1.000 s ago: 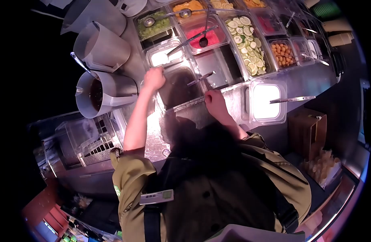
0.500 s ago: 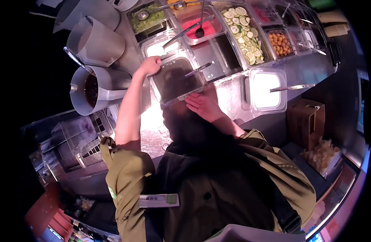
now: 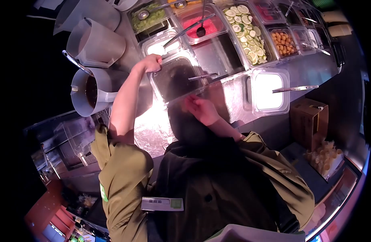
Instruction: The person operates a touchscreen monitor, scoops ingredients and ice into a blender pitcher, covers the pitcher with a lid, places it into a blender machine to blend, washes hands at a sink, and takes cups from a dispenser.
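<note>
My left hand (image 3: 152,63) is closed on the back left corner of a clear plastic food container (image 3: 175,82). Dark contents, partly in shadow, fill this container, and a metal utensil handle (image 3: 203,76) lies across its right side. Just at the container's front edge is my right hand (image 3: 201,111), fingers loosely bent and apart, holding nothing visible; shadow hides whether the fingertips touch the rim. Behind my left hand stands a smaller container with white contents (image 3: 153,49) and a utensil in it.
Pitchers stand at left, the nearest pitcher (image 3: 82,90) holding dark liquid. Behind are tubs of red pieces (image 3: 209,28), sliced limes (image 3: 250,40) and orange-brown balls (image 3: 282,42). A brightly lit white tub (image 3: 268,94) with a utensil sits at right, above a cardboard box (image 3: 308,121).
My right hand has drawn slightly toward my body, its fingers changing from flat along the front rim to loosely bent. My left hand keeps its hold on the container's corner.
</note>
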`<state>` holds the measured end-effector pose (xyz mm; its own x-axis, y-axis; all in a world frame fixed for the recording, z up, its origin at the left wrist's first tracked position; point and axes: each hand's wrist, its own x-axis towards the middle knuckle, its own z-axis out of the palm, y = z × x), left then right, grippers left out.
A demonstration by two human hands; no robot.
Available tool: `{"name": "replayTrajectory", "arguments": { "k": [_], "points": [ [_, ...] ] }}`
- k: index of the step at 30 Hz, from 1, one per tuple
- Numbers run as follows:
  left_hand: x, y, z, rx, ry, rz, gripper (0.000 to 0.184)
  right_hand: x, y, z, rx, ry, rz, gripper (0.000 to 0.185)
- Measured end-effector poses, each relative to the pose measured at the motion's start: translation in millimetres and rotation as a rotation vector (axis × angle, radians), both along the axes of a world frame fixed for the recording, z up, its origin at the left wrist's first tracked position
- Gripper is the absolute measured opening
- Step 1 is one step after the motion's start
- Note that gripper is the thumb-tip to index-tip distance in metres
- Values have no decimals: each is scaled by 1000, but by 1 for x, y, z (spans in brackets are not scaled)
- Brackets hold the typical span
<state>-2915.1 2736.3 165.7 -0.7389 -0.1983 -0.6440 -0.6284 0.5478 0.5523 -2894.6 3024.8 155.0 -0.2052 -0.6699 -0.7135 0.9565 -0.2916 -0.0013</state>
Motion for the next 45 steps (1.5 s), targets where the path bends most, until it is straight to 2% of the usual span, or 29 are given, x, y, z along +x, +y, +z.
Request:
{"name": "replayTrajectory", "arguments": {
  "k": [6, 12, 15, 18, 20, 22, 24, 27, 30, 33, 36, 39, 45],
  "points": [
    [-3, -3, -5, 13, -57, 1, 8, 7, 1, 0, -159, -88, -133, 43],
    [0, 2, 2, 83, 28, -47, 15, 11, 0, -2, -113, -57, -93, 48],
    [-4, -7, -3, 177, -75, -79, 16, 11, -1, 2, -79, -127, -116, 50],
    [-6, -10, -6, 149, -76, -109, 13, 12, 0, 6, -70, -116, -121, 49],
    [-6, -11, -4, 170, -103, -97, 13, 18, 2, -11, 25, 532, 238, 48],
    [-8, -12, -3, 187, -128, -101, 14, 23, 5, -22, 43, 578, 273, 46],
    [-9, -13, -3, 197, -151, -115, 16, 16, -3, 9, -24, 21, -5, 44],
    [-11, -12, 5, 254, -169, -111, 16, 19, -5, 9, -51, 72, -28, 43],
    [-13, -12, 13, 205, -162, -133, 16, 22, -8, 11, -27, 108, -17, 40],
    [-11, -17, 18, 295, -157, -127, 17, 28, -9, 11, -34, 285, 8, 33],
    [-8, -20, 24, 393, -170, -106, 17, 28, -11, 14, 173, 258, 91, 26],
    [-6, -18, 38, 434, -182, -124, 18, 18, -11, 35, 39, 427, 69, 21],
    [-18, -6, 90, 379, -164, -111, 19, 15, -10, 61, 4, 572, 16, 17]
  ]
}}
